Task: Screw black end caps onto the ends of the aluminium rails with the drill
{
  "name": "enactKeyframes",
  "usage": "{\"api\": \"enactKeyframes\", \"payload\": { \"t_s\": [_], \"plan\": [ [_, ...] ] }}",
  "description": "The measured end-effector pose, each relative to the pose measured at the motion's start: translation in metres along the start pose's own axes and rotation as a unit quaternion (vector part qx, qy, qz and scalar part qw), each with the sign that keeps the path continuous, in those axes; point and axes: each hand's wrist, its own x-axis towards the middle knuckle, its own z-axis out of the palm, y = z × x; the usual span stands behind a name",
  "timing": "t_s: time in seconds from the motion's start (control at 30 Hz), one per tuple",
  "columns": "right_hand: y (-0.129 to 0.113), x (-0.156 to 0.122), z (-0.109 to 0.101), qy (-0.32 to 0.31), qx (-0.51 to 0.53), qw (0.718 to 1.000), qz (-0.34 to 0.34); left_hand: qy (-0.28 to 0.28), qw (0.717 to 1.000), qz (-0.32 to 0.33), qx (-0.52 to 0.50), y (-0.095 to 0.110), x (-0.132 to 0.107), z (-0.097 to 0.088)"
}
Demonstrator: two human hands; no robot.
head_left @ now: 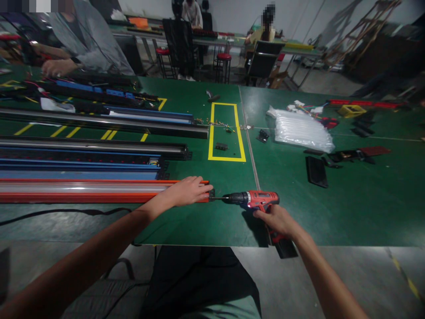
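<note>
So, left hand [187, 190] flat on the red rail [83, 190], at its end. Right hand [277, 219] grips the drill [254, 199], bit aimed along it.

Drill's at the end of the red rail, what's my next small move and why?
Probably squeeze the trigger and push the drill straight in: the right hand holds it level with its bit at the end of the red rail, and the left hand steadies it.

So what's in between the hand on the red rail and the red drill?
Only the drill's thin bit. It runs from the red drill in the right hand to the black end cap beside the left hand. The head view shows it.
</note>
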Motion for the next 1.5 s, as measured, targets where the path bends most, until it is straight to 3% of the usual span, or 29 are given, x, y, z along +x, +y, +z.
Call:
{"api": "enactKeyframes", "payload": {
  "t_s": [0.83, 1.5],
  "plan": [
    [0.003, 0.002, 0.005, 0.022, -0.044, 0.999, 0.004, 0.003, 1.000, -0.003, 0.001, 0.002, -0.002, -0.001],
    [-0.001, 0.002, 0.003, 0.016, -0.053, 0.998, -0.032, 0.010, 1.000, -0.006, 0.010, 0.007, -0.006, 0.004]
  ]
}}
